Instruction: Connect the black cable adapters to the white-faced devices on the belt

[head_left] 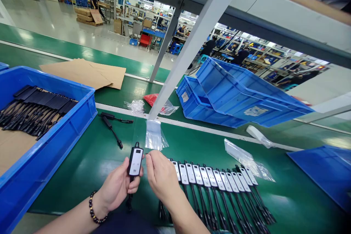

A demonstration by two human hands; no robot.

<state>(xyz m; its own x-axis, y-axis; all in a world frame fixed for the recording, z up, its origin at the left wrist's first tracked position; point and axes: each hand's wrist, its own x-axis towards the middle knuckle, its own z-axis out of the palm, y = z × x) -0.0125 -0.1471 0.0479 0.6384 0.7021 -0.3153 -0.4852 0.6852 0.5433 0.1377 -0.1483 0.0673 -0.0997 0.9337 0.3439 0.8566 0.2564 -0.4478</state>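
Note:
My left hand [117, 181] is closed round a small black controller [135, 161] with a silver-white faceplate, a dark window and a loop at its top. The controller stands nearly upright, and its cable hangs down below the fingers. Close to its right edge, my right hand [162, 173] is pinched; whatever sits between the fingertips is too small to make out. To the right lies a row of several similar controllers [210, 177], faceplates up, cables toward me. Two black cabled units [108, 122] lie on the green bench left of the hands.
A blue bin [82, 117] at left holds several black cabled units. Clear bags [153, 133] lie by the white post [192, 44]. Beyond are a bag of red material [150, 98], cardboard sheets [82, 71] and stacked blue bins [236, 91]. Plastic sleeves [244, 157] lie at right.

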